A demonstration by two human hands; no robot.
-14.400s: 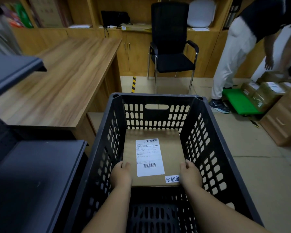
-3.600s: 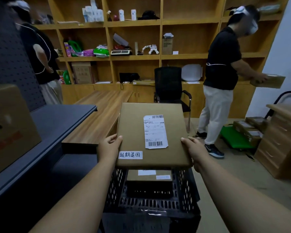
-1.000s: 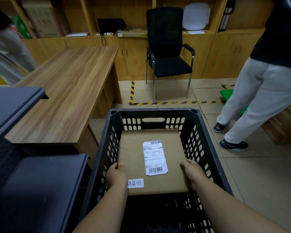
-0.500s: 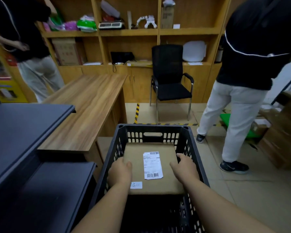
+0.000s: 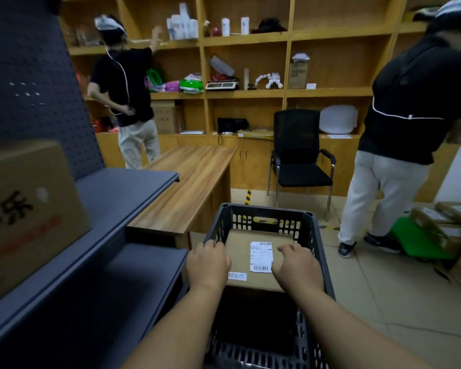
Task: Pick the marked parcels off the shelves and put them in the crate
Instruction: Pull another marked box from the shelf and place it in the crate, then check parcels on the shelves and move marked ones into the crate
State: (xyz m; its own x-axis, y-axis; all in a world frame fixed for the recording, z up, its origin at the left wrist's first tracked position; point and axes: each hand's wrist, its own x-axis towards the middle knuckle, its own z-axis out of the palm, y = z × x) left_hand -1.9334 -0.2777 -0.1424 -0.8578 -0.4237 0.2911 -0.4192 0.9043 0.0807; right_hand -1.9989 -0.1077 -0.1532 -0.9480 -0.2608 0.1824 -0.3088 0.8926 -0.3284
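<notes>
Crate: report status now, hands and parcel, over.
Left hand and right hand open, resting on the parcel. Parcel lies flat inside the black crate, label up. Nothing in the way.

One black slatted crate [image 5: 314, 251] stands on the floor; inside it, one flat parcel [image 5: 240, 251] shows; above it, two hands; left of it, one large carton [image 5: 24, 209]; behind it, one desk [image 5: 186, 182], one black chair [image 5: 298, 155], two other people.

Both arms fwd — left hand [image 5: 207, 263], right hand [image 5: 296, 266] palms down (fingers relaxed).
</notes>
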